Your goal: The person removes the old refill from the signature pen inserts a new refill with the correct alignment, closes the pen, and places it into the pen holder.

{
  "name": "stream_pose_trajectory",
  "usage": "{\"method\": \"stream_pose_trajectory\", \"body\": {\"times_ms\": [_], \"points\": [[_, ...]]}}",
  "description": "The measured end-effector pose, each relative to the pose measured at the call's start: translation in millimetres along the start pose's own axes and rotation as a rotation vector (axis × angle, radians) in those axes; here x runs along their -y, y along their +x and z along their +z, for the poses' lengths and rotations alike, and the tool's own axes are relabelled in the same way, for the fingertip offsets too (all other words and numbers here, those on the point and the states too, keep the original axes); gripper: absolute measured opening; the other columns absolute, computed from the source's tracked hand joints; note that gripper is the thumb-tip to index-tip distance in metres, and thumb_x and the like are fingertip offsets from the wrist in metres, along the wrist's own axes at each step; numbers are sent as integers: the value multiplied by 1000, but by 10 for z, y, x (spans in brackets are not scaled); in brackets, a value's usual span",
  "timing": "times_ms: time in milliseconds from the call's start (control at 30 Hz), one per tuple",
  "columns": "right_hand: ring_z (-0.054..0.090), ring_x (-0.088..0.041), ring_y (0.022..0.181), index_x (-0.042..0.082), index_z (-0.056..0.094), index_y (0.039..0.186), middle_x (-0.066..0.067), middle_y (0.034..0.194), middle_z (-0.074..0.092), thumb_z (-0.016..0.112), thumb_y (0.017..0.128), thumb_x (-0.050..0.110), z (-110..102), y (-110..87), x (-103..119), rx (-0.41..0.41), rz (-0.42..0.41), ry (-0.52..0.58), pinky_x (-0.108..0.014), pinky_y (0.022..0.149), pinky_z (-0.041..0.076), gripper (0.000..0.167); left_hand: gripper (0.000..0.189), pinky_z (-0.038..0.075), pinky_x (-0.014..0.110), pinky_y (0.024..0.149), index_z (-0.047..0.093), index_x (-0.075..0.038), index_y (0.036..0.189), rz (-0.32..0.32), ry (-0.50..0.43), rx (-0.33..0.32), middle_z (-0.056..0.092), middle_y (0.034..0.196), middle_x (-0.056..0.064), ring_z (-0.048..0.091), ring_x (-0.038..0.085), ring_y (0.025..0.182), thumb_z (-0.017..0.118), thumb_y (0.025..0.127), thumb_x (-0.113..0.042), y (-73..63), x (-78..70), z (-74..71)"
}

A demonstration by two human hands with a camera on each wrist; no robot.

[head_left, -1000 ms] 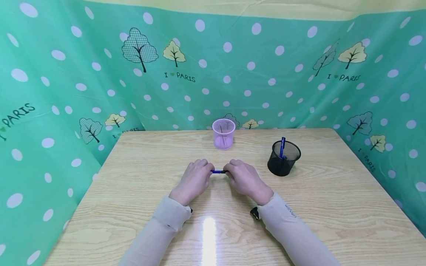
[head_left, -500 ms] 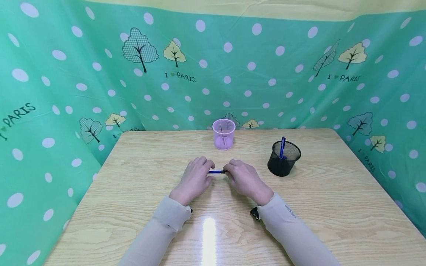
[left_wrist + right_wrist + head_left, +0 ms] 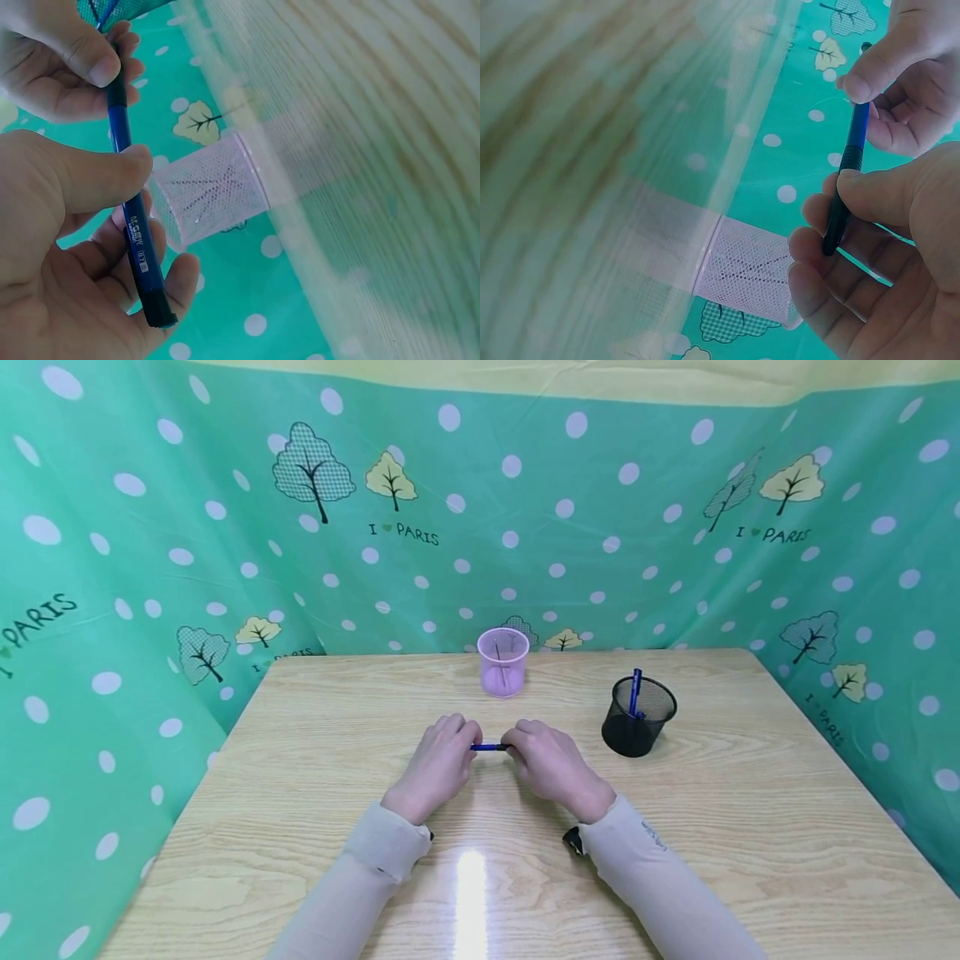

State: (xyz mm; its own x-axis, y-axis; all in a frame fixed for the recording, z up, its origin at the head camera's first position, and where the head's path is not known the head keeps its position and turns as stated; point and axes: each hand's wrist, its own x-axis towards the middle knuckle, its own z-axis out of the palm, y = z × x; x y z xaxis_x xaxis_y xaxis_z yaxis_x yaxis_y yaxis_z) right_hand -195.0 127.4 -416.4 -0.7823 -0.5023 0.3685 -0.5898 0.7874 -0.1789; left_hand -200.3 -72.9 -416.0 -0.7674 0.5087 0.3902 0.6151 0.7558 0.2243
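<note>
A blue gel pen (image 3: 486,747) with black ends is held level between both hands, just above the table. My left hand (image 3: 438,767) pinches its blue barrel between thumb and fingers; the end with the clip points into the palm in the left wrist view. My right hand (image 3: 551,764) grips the black section at the other end, with the thumb (image 3: 862,191) against it in the right wrist view. Small print marks the pen barrel (image 3: 142,240). Fingers cover part of the pen in every view.
Behind the hands stands a lilac mesh pen cup (image 3: 502,681). To the right is a black mesh pen cup (image 3: 632,739) with a blue pen (image 3: 635,692) standing in it. A polka-dot curtain (image 3: 555,539) hangs along the back and sides of the wooden table (image 3: 315,760).
Half a second ago the left thumb and fingers were spread wider around the pen; now they are together on it again. The right hand has kept its grip and place.
</note>
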Motion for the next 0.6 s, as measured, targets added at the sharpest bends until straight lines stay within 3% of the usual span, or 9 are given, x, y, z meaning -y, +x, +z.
{"method": "stream_pose_trajectory", "body": {"times_ms": [600], "points": [[55, -11, 72, 13, 71, 95, 6, 80, 56, 66, 88, 8, 15, 0, -6, -19, -9, 3, -27, 60, 48, 9, 9, 40, 31, 68, 64, -10, 99, -24, 79, 69, 55, 88, 0, 52, 19, 80, 63, 90, -9, -2, -19, -7]]}}
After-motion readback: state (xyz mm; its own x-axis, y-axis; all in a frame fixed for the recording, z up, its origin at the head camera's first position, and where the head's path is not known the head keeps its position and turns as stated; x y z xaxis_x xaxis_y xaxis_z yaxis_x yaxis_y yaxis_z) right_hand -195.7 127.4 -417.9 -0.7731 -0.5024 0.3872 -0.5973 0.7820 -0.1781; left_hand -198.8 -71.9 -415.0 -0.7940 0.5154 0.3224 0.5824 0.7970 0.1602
